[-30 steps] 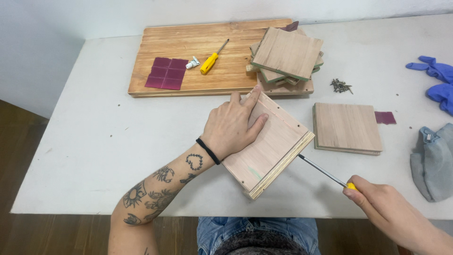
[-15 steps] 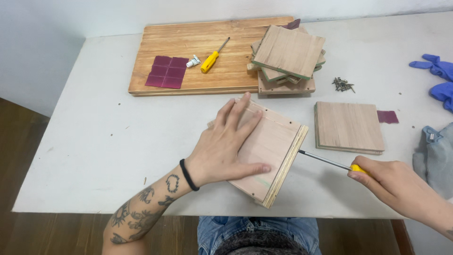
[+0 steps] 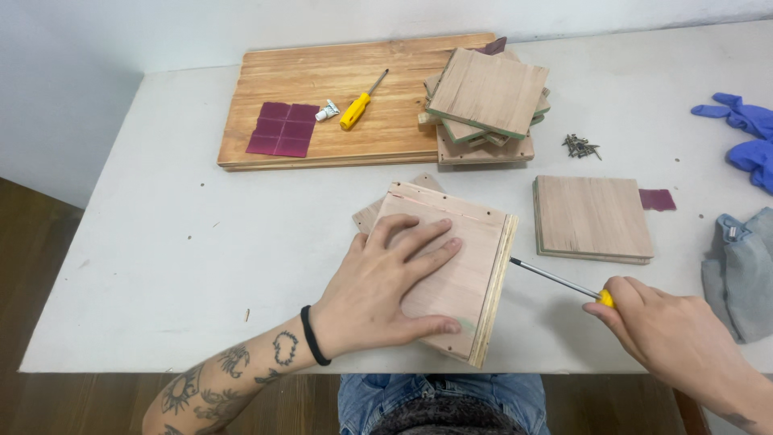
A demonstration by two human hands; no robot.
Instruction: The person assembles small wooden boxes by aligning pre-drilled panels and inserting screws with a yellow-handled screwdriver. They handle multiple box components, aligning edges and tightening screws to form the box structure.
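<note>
On the table (image 3: 161,242), left hand (image 3: 386,290) lies flat, open, on the box (image 3: 451,274); right hand (image 3: 668,330) grips a screwdriver (image 3: 555,282) against its edge.

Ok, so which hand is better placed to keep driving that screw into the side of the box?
Right. The right hand already grips the screwdriver, whose tip meets the right edge of the wooden box. The left hand lies flat on the box top, bracing it, so it seems best left there.

white table (image 3: 161,242), wooden board (image 3: 322,89), screws (image 3: 581,147), plywood panels (image 3: 592,216)
</note>
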